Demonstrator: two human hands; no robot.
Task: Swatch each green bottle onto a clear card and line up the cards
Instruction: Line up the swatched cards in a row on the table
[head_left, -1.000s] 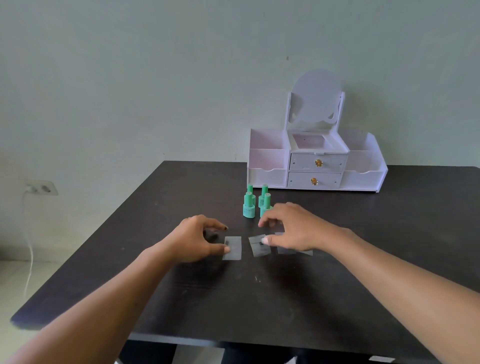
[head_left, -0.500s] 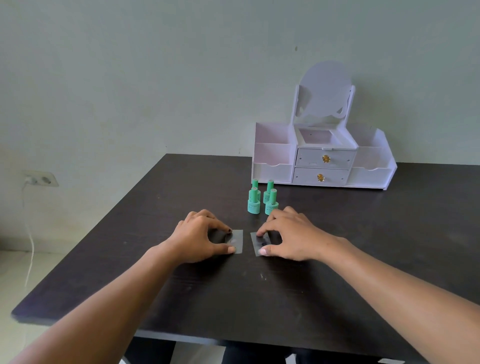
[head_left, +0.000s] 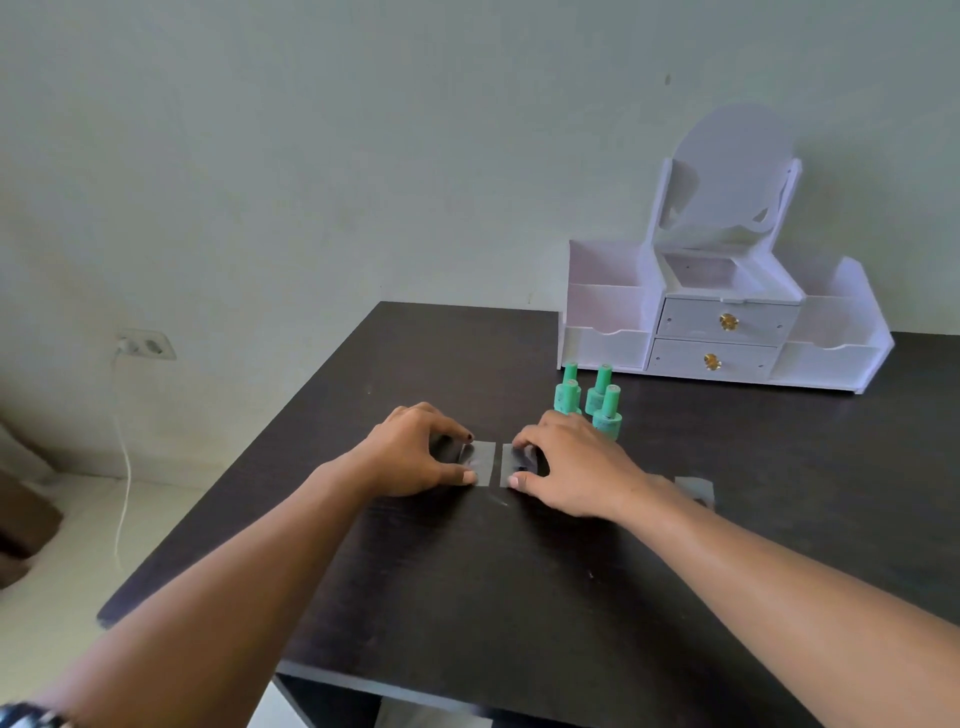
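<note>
At the dark table (head_left: 467, 597), I am lining up cards: my left hand (head_left: 415, 457) pinches one clear card (head_left: 480, 462) between thumb and forefinger while my right hand (head_left: 566, 465) pins a second card (head_left: 511, 467) just beside it, long axes running away from me. Four capped green bottles (head_left: 589, 400) stand upright behind; next I judge the edges need squaring, and a third card (head_left: 696, 488) lies apart
</note>
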